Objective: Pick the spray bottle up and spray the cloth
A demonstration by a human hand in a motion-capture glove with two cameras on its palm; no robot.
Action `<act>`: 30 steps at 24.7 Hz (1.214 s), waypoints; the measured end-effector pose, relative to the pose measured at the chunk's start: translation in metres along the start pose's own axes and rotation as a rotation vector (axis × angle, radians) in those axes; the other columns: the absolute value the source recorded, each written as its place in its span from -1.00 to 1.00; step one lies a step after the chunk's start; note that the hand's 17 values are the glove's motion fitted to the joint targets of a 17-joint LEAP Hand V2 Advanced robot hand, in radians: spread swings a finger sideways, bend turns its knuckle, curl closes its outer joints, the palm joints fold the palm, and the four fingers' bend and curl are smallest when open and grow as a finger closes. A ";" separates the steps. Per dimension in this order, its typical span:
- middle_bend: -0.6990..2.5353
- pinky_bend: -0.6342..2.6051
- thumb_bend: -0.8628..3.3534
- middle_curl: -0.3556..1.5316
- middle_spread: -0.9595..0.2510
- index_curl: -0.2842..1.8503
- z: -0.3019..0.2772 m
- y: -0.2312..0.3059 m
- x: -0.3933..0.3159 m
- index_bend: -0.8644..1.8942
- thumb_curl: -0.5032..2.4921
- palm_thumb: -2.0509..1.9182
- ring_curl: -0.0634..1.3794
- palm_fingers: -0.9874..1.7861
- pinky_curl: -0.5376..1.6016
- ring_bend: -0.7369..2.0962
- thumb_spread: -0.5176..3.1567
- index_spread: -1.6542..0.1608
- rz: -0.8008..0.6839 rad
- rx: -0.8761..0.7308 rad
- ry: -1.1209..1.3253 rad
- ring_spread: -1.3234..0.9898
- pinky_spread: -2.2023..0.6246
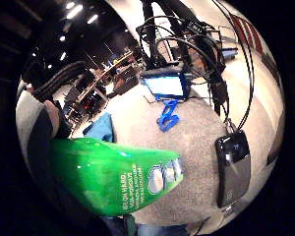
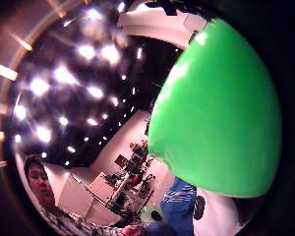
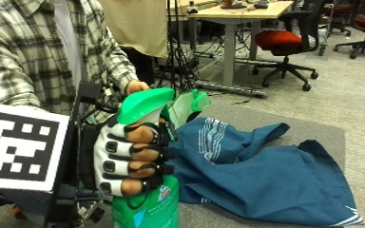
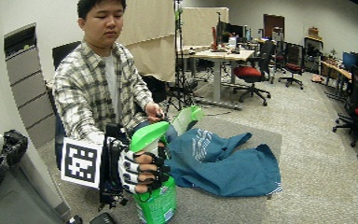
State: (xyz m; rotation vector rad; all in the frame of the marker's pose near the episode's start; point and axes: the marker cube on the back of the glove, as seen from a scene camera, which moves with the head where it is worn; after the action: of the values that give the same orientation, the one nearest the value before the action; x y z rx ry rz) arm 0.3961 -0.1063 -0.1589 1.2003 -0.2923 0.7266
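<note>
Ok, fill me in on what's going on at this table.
A person in a plaid shirt grips a green spray bottle in the gloved right hand, fingers curled round its neck just under the green spray head. The bottle is upright at the near edge of the table. A blue cloth lies crumpled on the table beside the bottle. The bare hand is behind the bottle, and what it is doing cannot be made out. No spray shows.

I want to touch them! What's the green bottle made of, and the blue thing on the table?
The spray bottle looks like smooth, glossy plastic: light shines off its green top. The cloth looks like soft, matte woven fabric, probably cotton: it lies in folds and wrinkles.
</note>
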 end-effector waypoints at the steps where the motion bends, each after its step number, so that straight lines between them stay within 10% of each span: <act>1: -0.27 -0.32 -0.61 -0.07 0.44 -0.19 0.000 -0.001 -0.003 -0.14 -0.17 0.55 -0.25 0.63 -0.13 -0.10 -0.59 0.55 -0.012 -0.001 0.003 0.02 0.45; 30: -0.23 -0.34 -0.61 -0.08 0.43 -0.17 0.088 0.012 -0.117 -0.14 -0.14 0.55 -0.26 0.68 -0.12 -0.09 -0.62 0.55 -0.459 -0.426 0.275 0.00 0.44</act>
State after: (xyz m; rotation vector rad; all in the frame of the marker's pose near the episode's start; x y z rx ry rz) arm 0.3158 -0.2264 -0.1853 0.7117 0.0614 0.3908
